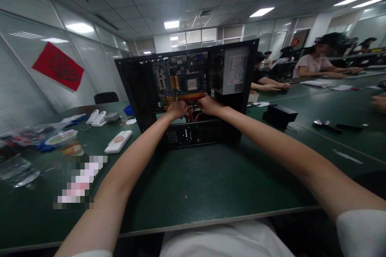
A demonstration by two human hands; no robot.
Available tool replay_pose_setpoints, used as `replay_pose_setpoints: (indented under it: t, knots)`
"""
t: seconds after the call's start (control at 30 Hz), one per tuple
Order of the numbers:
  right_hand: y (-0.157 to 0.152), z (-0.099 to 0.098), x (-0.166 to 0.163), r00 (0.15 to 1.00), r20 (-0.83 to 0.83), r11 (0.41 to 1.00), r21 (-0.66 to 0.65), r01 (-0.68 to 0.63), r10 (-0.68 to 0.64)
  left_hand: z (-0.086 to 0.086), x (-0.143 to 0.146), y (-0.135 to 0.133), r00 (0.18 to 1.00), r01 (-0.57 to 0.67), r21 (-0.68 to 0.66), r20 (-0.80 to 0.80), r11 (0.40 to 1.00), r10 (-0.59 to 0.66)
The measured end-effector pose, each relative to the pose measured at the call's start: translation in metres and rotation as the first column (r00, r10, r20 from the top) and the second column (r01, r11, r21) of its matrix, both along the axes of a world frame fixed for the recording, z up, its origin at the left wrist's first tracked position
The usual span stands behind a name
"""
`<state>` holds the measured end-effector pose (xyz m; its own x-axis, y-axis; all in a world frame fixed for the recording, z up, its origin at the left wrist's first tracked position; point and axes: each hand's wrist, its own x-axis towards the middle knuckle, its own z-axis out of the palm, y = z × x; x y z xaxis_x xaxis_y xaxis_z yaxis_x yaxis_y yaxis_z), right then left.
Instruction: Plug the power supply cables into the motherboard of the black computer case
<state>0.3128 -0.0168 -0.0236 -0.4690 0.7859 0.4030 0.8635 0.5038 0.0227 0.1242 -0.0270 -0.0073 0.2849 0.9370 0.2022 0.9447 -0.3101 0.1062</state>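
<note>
An open black computer case (137, 96) stands on its side on the green table, its inside facing me. In it are a motherboard (181, 73) with a bare processor (191, 84), and a silver power supply (235, 71). My left hand (178, 109) is at the left end of the orange and red memory slots (192, 96), fingers curled closed. At the right end, my right hand (209, 105) has its fingers bent together in a pinch. What either hand grips is hidden by the fingers. Red, yellow and black cables (194, 115) hang between and below the hands.
To the left lie a white box-shaped device (118, 141), a plastic cup (66, 143), a clear bottle (19, 170) and plastic bags (33, 134). A black box-like part (280, 116) sits to the right. Other people (315, 64) are seated along the tables at right.
</note>
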Motion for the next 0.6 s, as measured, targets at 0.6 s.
replay_pose_setpoints:
  t: [0.6]
  knots:
    - [-0.086,-0.02,0.083,0.907,0.416,0.917,0.336,-0.214,0.059,-0.044,-0.044,-0.061,0.996,0.05,0.488,-0.091,0.872,-0.006]
